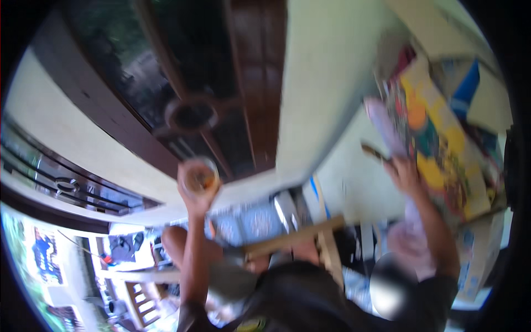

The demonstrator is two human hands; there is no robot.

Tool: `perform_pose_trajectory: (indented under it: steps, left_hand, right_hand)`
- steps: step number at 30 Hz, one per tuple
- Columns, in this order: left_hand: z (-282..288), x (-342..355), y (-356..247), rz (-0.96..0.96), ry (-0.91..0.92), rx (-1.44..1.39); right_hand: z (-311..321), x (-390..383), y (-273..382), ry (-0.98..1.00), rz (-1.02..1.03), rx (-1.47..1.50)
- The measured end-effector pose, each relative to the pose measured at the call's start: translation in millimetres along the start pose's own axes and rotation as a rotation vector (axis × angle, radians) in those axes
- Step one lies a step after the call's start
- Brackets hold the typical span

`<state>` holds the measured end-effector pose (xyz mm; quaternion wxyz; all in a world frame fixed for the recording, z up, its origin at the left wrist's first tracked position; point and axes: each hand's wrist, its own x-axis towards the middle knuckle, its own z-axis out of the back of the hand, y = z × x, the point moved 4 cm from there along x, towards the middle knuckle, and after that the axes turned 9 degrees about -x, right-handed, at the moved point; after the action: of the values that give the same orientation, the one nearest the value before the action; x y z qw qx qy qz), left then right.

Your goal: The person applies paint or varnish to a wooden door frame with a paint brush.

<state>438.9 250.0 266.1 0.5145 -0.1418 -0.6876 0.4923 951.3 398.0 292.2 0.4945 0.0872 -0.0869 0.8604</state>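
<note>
My left hand [193, 200], raised in front of the dark window, is closed round a clear cup [200, 172]. Something orange shows inside the cup, too blurred to name. Out to the right, my right hand [405, 176] grips a short, thin brown stick-like thing [373, 150] that points up and left from the fingers. Its exact kind is lost in the blur. Just beyond that hand is a yellow printed carton [437, 133] with coloured pictures; whether the hand touches it I cannot tell.
A brown-framed window [238, 83] fills the wall on the upper left. Cardboard boxes [478, 260] and a blue item [464, 91] crowd the right side. Below are a wooden bar frame [293, 238], patterned blue tiles [257, 218] and a slatted wooden piece [141, 304].
</note>
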Motion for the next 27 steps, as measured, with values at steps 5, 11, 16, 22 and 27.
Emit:
perform_pose_trajectory:
  steps: [5,11,16,22,27]
  left_hand:
    - [4,31,-13,0.005,0.128,-0.105]
    - [4,-7,39,0.26,0.104,-0.006]
    - [27,-30,20,0.157,0.096,0.22]
    - [62,-46,15,0.093,-0.102,0.324]
    - [69,-66,6,0.246,-0.251,0.247]
  right_hand:
    - [11,27,17,-0.119,0.154,0.072]
    - [6,19,19,-0.059,0.135,0.043]
    - [-3,-1,-10,-0.033,0.079,0.141]
    - [-5,6,-12,0.132,-0.012,0.155]
    - [-12,8,-16,0.044,0.04,0.209]
